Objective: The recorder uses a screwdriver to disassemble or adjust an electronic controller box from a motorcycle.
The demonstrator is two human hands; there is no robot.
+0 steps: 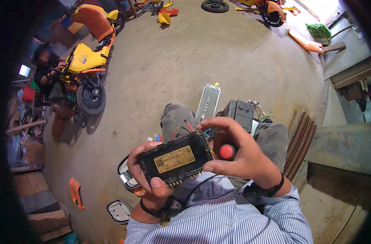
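Observation:
Above my lap, a flat black electronic module (175,158) with a gold printed label is tilted toward me. Gold-coloured terminals line its near edge. My left hand (138,171) grips its left end, thumb on the near edge. The right end is between the thumb and fingers of my right hand (250,156). Also within that right hand lies a round black handle with a red end (226,151), seen end-on; the rest is hidden. Red and dark wires (188,126) show just beyond the module.
Beyond my knees are a silver finned plate (207,101), a black case (238,112) and loose wires (258,107). A yellow-orange scooter (88,59) stands left, a person (45,67) beside it. Brown metal strips (301,142) lie right; white-rimmed parts (119,211) lie lower left.

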